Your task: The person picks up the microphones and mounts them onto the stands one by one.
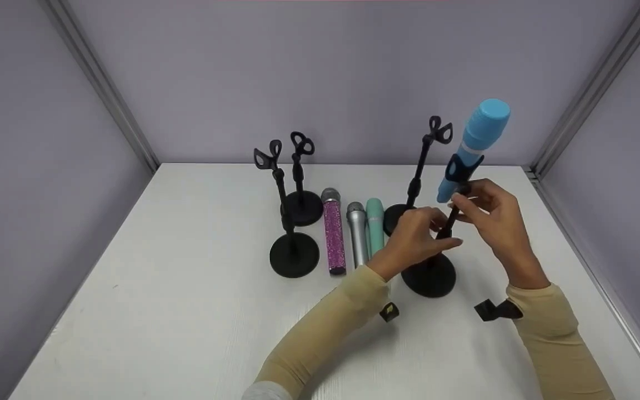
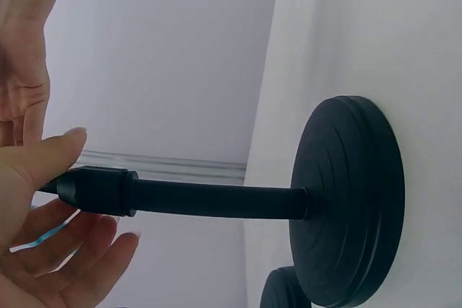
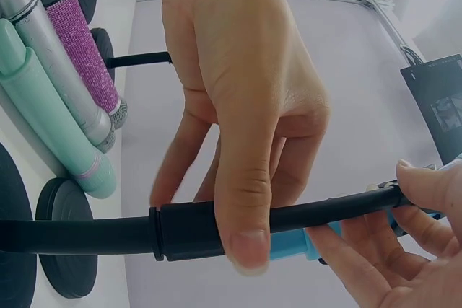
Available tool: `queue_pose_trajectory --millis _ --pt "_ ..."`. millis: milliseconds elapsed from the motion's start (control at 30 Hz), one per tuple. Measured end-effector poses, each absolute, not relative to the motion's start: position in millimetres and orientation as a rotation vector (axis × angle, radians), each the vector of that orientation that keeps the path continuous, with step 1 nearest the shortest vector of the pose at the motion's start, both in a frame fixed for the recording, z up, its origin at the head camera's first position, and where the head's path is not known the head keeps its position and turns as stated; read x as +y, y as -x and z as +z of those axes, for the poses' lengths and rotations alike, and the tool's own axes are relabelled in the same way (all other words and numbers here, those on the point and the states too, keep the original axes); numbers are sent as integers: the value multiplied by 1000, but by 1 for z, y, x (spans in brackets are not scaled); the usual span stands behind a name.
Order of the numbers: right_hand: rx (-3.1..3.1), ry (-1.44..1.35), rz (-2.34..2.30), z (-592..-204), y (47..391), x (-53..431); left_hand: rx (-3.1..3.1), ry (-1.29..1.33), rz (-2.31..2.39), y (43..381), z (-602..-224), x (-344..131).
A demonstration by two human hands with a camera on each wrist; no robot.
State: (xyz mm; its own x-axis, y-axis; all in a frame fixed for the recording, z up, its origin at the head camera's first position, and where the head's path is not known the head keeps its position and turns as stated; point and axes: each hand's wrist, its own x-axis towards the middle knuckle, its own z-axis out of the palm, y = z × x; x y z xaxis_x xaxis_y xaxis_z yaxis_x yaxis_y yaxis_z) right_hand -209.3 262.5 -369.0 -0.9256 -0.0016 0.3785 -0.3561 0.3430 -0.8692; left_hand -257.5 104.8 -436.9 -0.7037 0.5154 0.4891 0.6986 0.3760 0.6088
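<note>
A blue microphone (image 1: 484, 128) leans upward in the clip (image 1: 464, 168) of a black desk microphone stand, whose round base (image 1: 430, 278) is on the table. My left hand (image 1: 414, 236) grips the pole at its collar (image 2: 97, 190), thumb on one side and fingers on the other. Higher up, just under the clip, my right hand (image 1: 495, 219) pinches the pole's upper end between thumb and fingers. The right wrist view shows the left thumb (image 3: 249, 239) across the collar. There, the blue microphone is mostly hidden behind the pole and fingers.
Another black stand (image 1: 420, 166) with an unfilled clip is behind the left hand. Two more stands (image 1: 293, 255) (image 1: 303, 208) are left of centre. Between them lie a glittery pink microphone (image 1: 334, 236), a silver microphone (image 1: 357, 233) and a mint-green microphone (image 1: 375, 222).
</note>
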Motion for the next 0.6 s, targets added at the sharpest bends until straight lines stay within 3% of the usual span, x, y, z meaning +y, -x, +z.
queue_pose_trajectory --millis 600 --pt "-2316 -303 1614 -368 209 262 -2483 1075 -1249 251 -431 107"
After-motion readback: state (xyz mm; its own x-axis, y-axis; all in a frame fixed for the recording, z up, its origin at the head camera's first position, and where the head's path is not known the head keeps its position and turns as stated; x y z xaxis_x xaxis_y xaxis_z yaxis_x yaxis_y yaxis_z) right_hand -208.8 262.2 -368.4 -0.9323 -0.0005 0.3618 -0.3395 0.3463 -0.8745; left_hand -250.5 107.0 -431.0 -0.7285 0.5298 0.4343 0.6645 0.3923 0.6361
